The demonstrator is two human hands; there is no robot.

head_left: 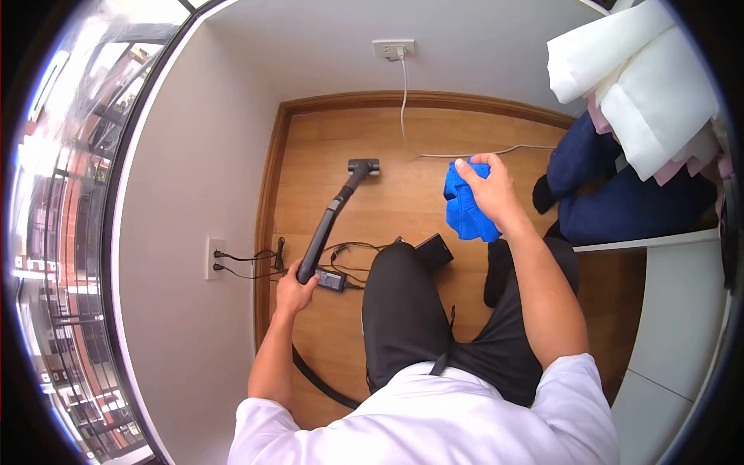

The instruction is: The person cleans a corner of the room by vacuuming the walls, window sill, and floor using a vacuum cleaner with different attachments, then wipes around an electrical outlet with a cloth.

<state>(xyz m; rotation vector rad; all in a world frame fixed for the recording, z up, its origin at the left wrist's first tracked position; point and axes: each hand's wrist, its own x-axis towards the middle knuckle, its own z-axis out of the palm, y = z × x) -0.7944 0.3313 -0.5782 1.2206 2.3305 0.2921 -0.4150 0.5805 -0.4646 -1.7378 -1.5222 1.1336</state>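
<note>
My left hand [295, 291] is closed around the grip end of a black vacuum cleaner wand [322, 232]. The wand slants up and away, and its small floor head [363, 167] rests on the wooden floor [341, 139]. From the grip, a black hose [314, 378] curves back beside my hip. On the other side, my right hand [490, 190] pinches a crumpled blue cloth [467, 209] between thumb and fingers, held up above the floor. Part of the cloth is hidden behind the hand.
Power adapters [332, 280] and tangled black cords [341, 249] lie by my knee, plugged into a left wall outlet [215, 259]. A white cable [404, 101] runs from the far outlet [394, 49]. Dark blue fabric [620, 198] and white folded cloth [643, 101] sit at right above a white cabinet [678, 310].
</note>
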